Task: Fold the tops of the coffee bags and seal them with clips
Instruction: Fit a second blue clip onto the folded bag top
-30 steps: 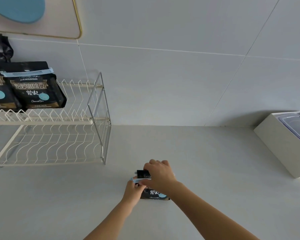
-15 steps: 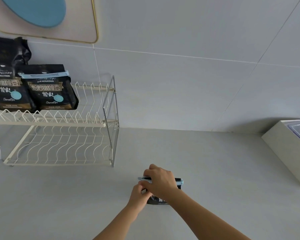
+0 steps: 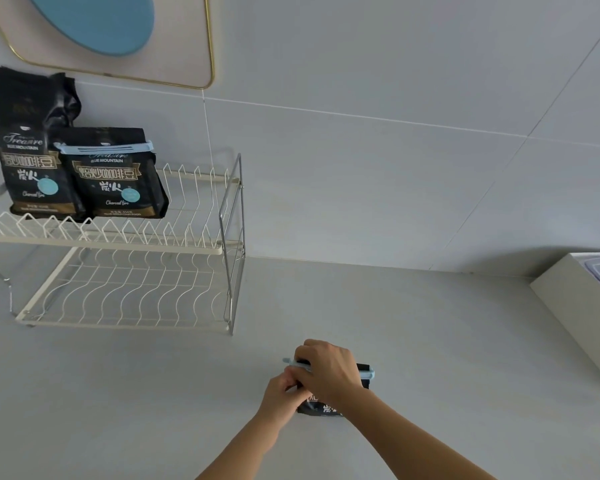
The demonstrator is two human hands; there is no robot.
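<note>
1. I count three coffee bags: two on the upper shelf of the wire rack (image 3: 125, 244), one standing on the counter (image 3: 465, 341) under the hands.
2. Shelf bags: the left bag (image 3: 25, 147) stands unclipped; the right bag (image 3: 118, 174) carries a blue clip (image 3: 104, 148) (two clips seen in total).
3. The counter bag (image 3: 321, 407) has the second clip (image 3: 367, 372) lying across its top.
4. My right hand (image 3: 329, 372) is closed over the clip and bag top; my left hand (image 3: 284, 393) pinches the clip's left end.
5. Open counter lies all around the bag; a white box (image 3: 575, 317) sits at the right edge.
</note>
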